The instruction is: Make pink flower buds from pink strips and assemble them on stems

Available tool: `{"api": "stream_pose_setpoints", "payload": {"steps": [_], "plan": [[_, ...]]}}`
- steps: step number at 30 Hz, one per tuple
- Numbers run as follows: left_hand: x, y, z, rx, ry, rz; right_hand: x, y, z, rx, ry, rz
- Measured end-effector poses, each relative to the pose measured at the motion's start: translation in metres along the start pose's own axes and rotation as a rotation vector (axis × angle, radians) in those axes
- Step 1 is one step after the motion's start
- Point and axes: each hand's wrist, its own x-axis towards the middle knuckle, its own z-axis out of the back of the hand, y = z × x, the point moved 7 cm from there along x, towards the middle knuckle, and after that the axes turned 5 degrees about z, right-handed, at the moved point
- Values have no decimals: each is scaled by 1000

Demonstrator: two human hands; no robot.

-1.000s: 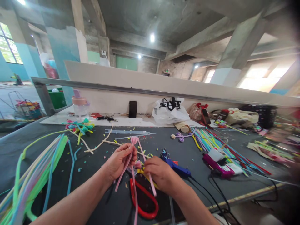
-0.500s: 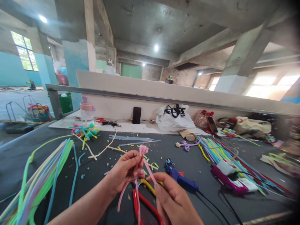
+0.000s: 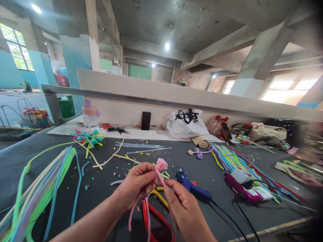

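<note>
Pink bunch point(image 3: 162, 164): left hand point(image 3: 138, 182) pinches below it, right hand point(image 3: 182, 205) pinches a strip point(image 3: 160, 177); steady, even tension likely works best.

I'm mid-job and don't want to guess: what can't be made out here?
All in the head view:
Base of the pink tuft: covered by the left hand.
Lower end of the pink strip pinched by the right hand: hidden by that hand.
Far end of the red-handled tool: behind the left hand; its near end is cut off by the bottom edge.
Far-right clutter: blurred.
</note>
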Motion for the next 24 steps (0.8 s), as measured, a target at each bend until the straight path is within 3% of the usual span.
{"api": "stream_pose_setpoints", "payload": {"steps": [5,10,24], "plan": [[1,1,1,42,34,-18,-1,5,1,-66,30,-42],[1,2,1,100,28,-18,0,12,5,-140,28,26],[0,3,-2,161,11,1,3,9,4,-117,22,49]]}}
